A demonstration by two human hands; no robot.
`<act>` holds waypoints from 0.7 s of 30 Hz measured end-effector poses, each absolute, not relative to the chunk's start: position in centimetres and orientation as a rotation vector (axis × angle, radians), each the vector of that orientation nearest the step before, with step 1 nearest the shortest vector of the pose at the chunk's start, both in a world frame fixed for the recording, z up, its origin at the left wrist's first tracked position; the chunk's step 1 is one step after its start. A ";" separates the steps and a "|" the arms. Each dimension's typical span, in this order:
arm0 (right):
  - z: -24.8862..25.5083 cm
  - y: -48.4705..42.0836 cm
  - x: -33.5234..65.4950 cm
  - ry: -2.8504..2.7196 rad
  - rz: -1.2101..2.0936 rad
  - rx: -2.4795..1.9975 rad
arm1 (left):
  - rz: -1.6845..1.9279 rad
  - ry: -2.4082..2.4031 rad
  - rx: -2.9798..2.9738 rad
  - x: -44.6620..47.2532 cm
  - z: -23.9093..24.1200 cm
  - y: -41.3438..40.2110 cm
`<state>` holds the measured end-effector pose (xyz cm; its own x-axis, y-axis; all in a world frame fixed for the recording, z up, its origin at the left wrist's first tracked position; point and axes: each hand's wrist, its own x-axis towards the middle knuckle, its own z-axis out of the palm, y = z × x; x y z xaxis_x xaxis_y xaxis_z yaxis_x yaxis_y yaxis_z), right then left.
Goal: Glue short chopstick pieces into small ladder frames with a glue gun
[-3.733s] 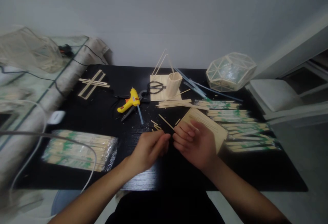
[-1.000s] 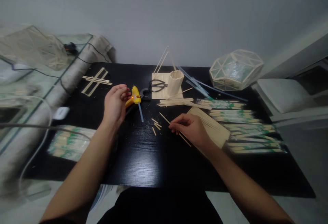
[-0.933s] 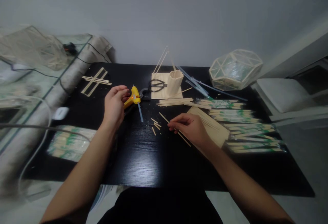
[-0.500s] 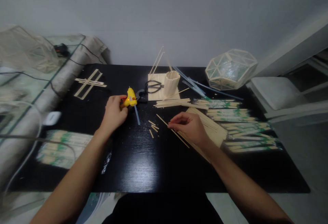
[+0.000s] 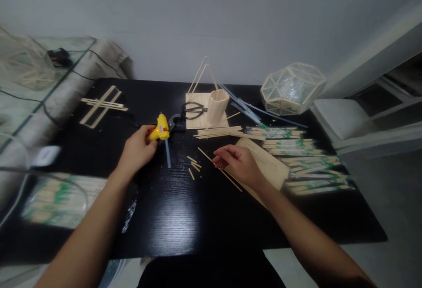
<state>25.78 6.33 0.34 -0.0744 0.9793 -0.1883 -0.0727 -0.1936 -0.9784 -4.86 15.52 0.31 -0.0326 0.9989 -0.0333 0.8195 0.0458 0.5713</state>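
Observation:
My left hand (image 5: pixel 137 148) is closed around the handle of a yellow hot glue gun (image 5: pixel 162 127), with a pale blue glue stick (image 5: pixel 168 152) jutting from its back end. My right hand (image 5: pixel 239 163) hovers over a thin wooden stick (image 5: pixel 234 182) on the black table, its fingers loosely bent and apart, with nothing visible between them. Under and beside that hand lies a flat wooden board (image 5: pixel 268 165) with thin sticks on it. Several short stick pieces (image 5: pixel 194 165) are scattered between the hands.
Behind are black-handled scissors (image 5: pixel 194 110) and a wooden base (image 5: pixel 198 123) bearing a stick cup (image 5: pixel 217 107) and upright sticks. Bagged stick bundles (image 5: pixel 293 147) lie right, near a geometric frame (image 5: pixel 292 88). Crossed sticks (image 5: pixel 103 104) and another bagged bundle (image 5: pixel 62 200) are left.
My right hand's fingers have loosened and spread slightly above the thin stick. The whole view has shifted a little; the glue gun stays in my left hand.

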 end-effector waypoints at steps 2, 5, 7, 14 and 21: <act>0.2 6.4 25.8 -1.103 1.432 -1.255 | 0.640 1.911 1.807 -4.7 0.6 15.3; 0.1 6.3 25.9 -1.124 1.391 -1.296 | 0.850 1.844 1.769 -4.4 0.9 14.8; 0.2 6.2 25.9 -1.138 1.354 -1.334 | 0.970 1.756 1.742 -4.1 1.2 14.5; 0.9 6.1 25.8 -1.099 1.325 -1.402 | 1.054 1.615 1.656 -3.1 2.0 13.7; 0.4 6.4 25.7 -1.039 1.350 -1.292 | 1.055 1.623 1.648 -3.3 1.5 13.8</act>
<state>25.69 6.38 0.36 0.0243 0.9840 -0.1765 -0.0814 -0.1740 -0.9814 -3.26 13.85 1.51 -0.0585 0.9896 0.1312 0.5211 -0.0818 0.8495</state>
